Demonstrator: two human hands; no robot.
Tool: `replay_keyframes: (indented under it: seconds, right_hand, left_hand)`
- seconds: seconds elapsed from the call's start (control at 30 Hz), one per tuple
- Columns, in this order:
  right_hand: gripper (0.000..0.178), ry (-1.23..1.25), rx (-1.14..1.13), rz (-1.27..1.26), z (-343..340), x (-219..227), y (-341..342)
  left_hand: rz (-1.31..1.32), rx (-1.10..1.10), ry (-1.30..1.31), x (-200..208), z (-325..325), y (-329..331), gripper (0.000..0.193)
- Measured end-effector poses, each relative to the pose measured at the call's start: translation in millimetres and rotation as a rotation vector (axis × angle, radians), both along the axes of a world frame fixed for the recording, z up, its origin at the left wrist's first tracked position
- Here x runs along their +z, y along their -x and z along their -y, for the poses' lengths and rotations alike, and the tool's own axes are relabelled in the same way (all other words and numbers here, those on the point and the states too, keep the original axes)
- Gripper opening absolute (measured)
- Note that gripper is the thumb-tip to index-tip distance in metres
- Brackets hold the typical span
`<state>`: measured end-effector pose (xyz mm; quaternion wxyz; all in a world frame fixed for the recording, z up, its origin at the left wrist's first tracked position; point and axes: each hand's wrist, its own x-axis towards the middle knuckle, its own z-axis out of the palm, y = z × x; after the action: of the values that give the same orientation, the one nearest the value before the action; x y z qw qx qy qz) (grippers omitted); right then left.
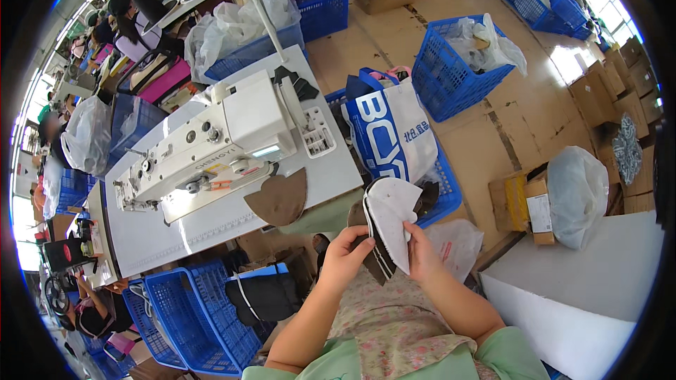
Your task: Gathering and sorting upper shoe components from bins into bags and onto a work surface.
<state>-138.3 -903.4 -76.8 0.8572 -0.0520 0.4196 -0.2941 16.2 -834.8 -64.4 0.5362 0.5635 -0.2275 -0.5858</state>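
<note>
In front of my body I hold a small stack of curved fabric panels (394, 214), white on the face toward the right and brown with pale edges on the left. My left hand (345, 252) is closed on the brown layers at their left edge. My right hand (421, 250) pinches the white panel along its lower right edge. Left of them, a brown rounded fabric piece (279, 198) lies on the front corner of the sewing table, over a green cloth (325, 215). The white sewing machine (211, 142) stands on that table, farther left.
A blue and white bag (389, 129) sits in a blue crate (445, 190) beyond my hands. Another blue crate (451, 70) holds clear plastic. At right stand a white box-like surface (577, 274) and cardboard boxes (508, 200). Blue baskets (201, 309) are below the table.
</note>
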Motion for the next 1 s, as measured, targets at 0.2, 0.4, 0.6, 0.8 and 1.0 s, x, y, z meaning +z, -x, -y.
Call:
replay_keyframes:
  seconds: [0.2,0.4,0.6,0.8,1.0]
  right_hand:
    - [0.041,-0.015,0.063,-0.022,-1,-9,-7]
    - [0.038,-0.073,0.125,0.027,-4,-10,-24]
    - [0.041,-0.079,0.158,0.079,-5,-13,-32]
    - [0.041,-0.146,0.163,0.112,-10,-20,-35]
    - [0.04,-0.153,0.176,0.143,-12,-10,-43]
  left_hand:
    - [-0.024,0.075,-0.053,-9,-13,-4,0.021]
    - [-0.064,0.146,0.007,-2,-26,-14,0.022]
    - [-0.077,0.169,0.019,3,-35,-20,0.024]
    - [-0.079,0.213,0.031,-2,-43,-21,0.026]
    - [0.033,0.196,0.056,-3,-51,-22,0.029]
